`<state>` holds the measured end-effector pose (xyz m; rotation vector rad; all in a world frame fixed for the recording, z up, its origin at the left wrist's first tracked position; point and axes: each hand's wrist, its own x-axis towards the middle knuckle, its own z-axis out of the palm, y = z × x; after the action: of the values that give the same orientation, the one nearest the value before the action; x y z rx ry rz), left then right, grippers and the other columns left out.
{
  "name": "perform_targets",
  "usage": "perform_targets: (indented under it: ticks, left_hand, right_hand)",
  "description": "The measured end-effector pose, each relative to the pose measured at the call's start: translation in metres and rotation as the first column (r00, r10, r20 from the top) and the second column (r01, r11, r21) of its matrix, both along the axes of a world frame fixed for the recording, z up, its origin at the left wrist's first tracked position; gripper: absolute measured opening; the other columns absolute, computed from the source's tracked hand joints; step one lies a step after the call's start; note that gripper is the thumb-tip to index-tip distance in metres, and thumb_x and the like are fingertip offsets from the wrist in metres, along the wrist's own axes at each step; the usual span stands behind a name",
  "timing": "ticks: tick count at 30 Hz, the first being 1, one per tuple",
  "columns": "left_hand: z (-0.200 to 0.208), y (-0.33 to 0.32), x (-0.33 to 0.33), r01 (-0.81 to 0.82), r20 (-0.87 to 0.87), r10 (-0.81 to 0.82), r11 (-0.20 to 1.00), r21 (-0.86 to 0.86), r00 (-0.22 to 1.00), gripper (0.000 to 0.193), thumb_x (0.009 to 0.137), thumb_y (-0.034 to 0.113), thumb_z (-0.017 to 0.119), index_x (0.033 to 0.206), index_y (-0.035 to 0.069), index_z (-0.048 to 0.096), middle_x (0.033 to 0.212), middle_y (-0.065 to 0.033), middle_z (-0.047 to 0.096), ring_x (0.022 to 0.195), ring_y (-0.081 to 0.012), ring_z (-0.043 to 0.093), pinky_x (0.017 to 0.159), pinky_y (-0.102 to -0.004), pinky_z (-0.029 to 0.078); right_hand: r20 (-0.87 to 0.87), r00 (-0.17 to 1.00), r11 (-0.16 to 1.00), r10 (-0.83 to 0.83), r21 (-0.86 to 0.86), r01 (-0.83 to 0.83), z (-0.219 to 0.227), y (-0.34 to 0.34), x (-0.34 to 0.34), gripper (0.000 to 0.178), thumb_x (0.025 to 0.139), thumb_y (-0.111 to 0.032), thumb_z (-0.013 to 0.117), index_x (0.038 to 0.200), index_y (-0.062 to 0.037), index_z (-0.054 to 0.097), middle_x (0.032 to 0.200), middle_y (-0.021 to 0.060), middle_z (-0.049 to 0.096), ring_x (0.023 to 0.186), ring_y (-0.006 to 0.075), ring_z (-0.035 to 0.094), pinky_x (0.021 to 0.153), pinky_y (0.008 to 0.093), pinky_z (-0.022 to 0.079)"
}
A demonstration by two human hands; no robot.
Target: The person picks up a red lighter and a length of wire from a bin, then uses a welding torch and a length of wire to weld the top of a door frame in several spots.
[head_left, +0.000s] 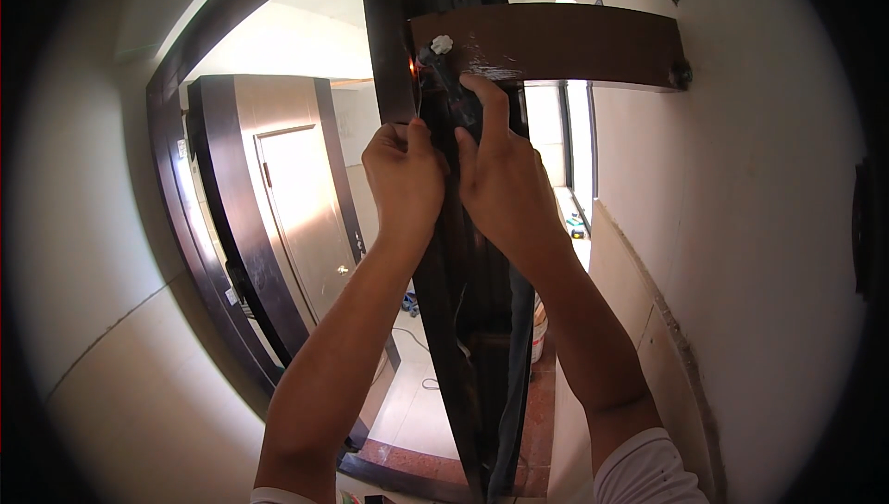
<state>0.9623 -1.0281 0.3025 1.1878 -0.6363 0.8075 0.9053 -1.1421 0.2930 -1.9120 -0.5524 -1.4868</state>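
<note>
Both of my hands are raised against a dark upright door-frame post (384,32). My left hand (405,175) is closed in a pinch at the post's left edge; what it holds, if anything, I cannot make out. Just right of it, my right hand (507,171) has its thumb and bent index finger at a dark rod-shaped piece (451,83), seemingly gripping it. A rough white lump (442,44) shows at the rod's upper end. A small orange glow (412,66) shines on the post beside it. Behind them, a brown horizontal bar (565,41) with a scraped patch runs rightward.
A panelled door (287,171) with a round knob stands at left, beyond the opening. A pale wall (741,180) rises close on the right. A white bucket (538,342) stands low behind the post. A cable (407,330) lies on the pale floor.
</note>
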Motion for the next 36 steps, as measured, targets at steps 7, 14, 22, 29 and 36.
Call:
perform_targets:
  ticks: [7, 14, 22, 29, 36]
  left_hand:
    - [0.0060, 0.0007, -0.0069, 0.012, -0.076, -0.010, 1.000, 0.023, 0.997, 0.021, 0.108, 0.016, 0.060, 0.093, 0.001, 0.061, 0.067, -0.0042, 0.059, 0.051, -0.0099, 0.050, 0.045, -0.0263, 0.038]
    - [0.0044, 0.0014, 0.0005, -0.053, -0.029, 0.053, 0.998, 0.019, 0.998, 0.028, 0.106, 0.019, 0.061, 0.084, 0.001, 0.060, 0.061, -0.0061, 0.061, 0.048, -0.0117, 0.052, 0.047, -0.0286, 0.040]
    - [0.0034, -0.0009, 0.0022, -0.021, -0.021, 0.021, 1.000, 0.008, 1.000, 0.025, 0.106, 0.017, 0.062, 0.086, 0.002, 0.059, 0.063, -0.0049, 0.060, 0.047, -0.0099, 0.048, 0.043, -0.0264, 0.036]
    - [0.0068, 0.0000, -0.0049, -0.022, -0.057, 0.023, 1.000, 0.010, 0.998, 0.029, 0.107, 0.017, 0.060, 0.085, -0.001, 0.063, 0.059, -0.0076, 0.062, 0.051, -0.0133, 0.057, 0.050, -0.0305, 0.044]
    - [0.0082, -0.0011, -0.0029, -0.062, -0.053, 0.063, 0.998, 0.015, 0.997, 0.032, 0.107, 0.019, 0.060, 0.082, -0.001, 0.062, 0.058, -0.0074, 0.063, 0.050, -0.0135, 0.055, 0.051, -0.0303, 0.044]
  right_hand:
    - [0.015, 1.000, 0.999, 0.011, -0.039, -0.010, 0.0040, -0.0036, 0.0026, 0.050, 0.108, -0.008, 0.057, 0.153, -0.0088, 0.036, 0.078, 0.0275, 0.070, 0.071, 0.0484, 0.072, 0.065, 0.0544, 0.056]
    - [0.038, 0.999, 1.000, 0.022, -0.001, -0.022, 0.0019, -0.0023, -0.0014, 0.050, 0.108, -0.012, 0.058, 0.152, -0.0082, 0.034, 0.082, 0.0277, 0.072, 0.075, 0.0481, 0.074, 0.064, 0.0545, 0.060]
    - [0.047, 0.999, 1.000, 0.005, -0.029, -0.004, 0.0007, -0.0038, 0.0025, 0.051, 0.107, -0.011, 0.058, 0.152, -0.0091, 0.034, 0.082, 0.0274, 0.072, 0.077, 0.0490, 0.074, 0.067, 0.0572, 0.060]
    - [0.010, 1.000, 0.998, -0.017, -0.058, 0.018, 0.0014, -0.0036, 0.0010, 0.052, 0.107, -0.010, 0.059, 0.152, -0.0096, 0.034, 0.082, 0.0251, 0.070, 0.075, 0.0460, 0.073, 0.065, 0.0545, 0.059]
    - [-0.005, 1.000, 1.000, 0.002, -0.013, -0.002, 0.0026, -0.0037, -0.0029, 0.048, 0.109, -0.013, 0.057, 0.151, -0.0087, 0.034, 0.085, 0.0277, 0.072, 0.077, 0.0483, 0.074, 0.064, 0.0559, 0.059]
